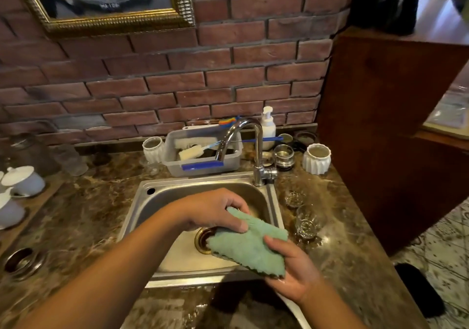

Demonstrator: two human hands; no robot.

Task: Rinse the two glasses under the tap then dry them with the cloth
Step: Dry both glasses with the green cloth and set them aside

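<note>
Left hand: the left hand [215, 212] reaches in over the sink, fingers curled round the upper edge of the cloth, thumb pressed on its top face.
Right hand: the right hand [291, 270] lies palm-up under the lower right part of the cloth and pinches it, thumb on top and fingers beneath (the fingers are mostly hidden by the fabric).
Cloth: the green cloth [248, 245] is stretched between the two hands above the right half of the basin, partly over the drain.
Glasses: the near glass [307, 223] stands upright on the wet table just beside the sink's right rim. The far glass [294, 198] stands behind it, close by, nearer the tap. Neither hand touches them.
Tap: the chrome tap [258, 151] rises from the back right corner of the sink, its spout arching to the left.
Sink: the steel sink [152, 201] is set into the marbled brown table [350, 257].
Behind the sink: a clear plastic tub [203, 166] holding brushes, a white soap bottle [268, 125] against the brick wall [177, 74], and a white ribbed pot [316, 158] at the right.
Far left: white cups [24, 180] on a board.
</note>
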